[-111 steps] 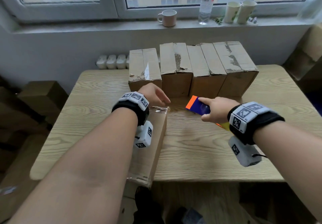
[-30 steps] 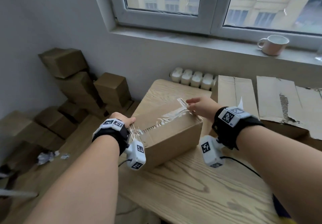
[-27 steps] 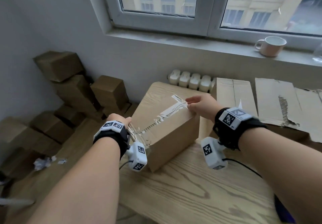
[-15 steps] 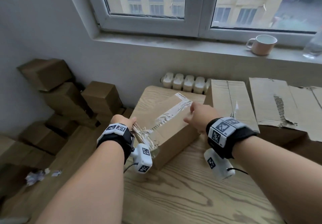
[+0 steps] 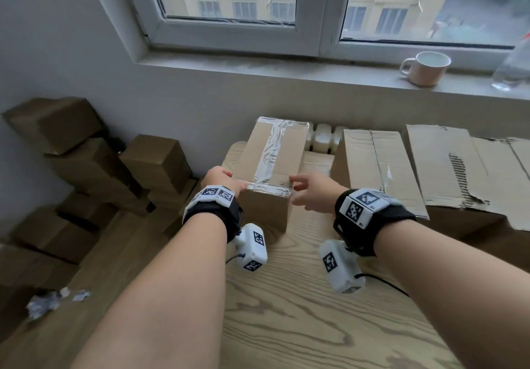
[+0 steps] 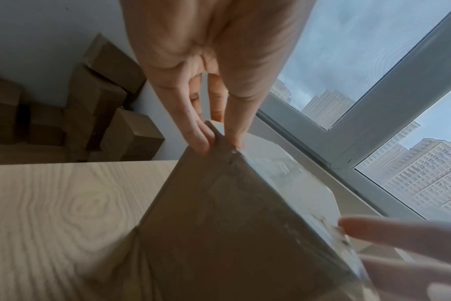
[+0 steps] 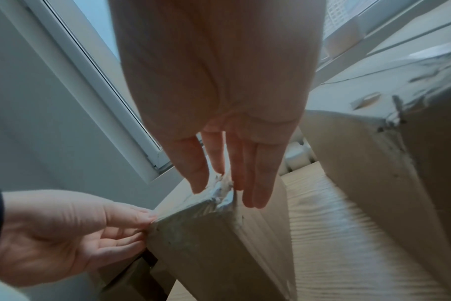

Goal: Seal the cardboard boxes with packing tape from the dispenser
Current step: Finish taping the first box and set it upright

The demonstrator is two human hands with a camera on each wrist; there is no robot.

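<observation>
A brown cardboard box stands on the far left corner of the wooden table, lengthways away from me. Wrinkled clear tape runs along its top seam and across the near edge. My left hand pinches the box's near left corner, thumb on top and fingers on the side. My right hand has straight fingers, and their tips touch the crumpled tape end at the near right corner. The tape dispenser is out of view.
Boxes with no tape on their seams stand in a row to the right. More boxes are stacked on the floor at the left, with crumpled scraps near them. A mug and a bottle sit on the windowsill.
The box has turned from a tilted, diagonal lie to standing flat and lengthways on the table corner. Both hands have come to its near corners, and the tape now lies down along the seam.
</observation>
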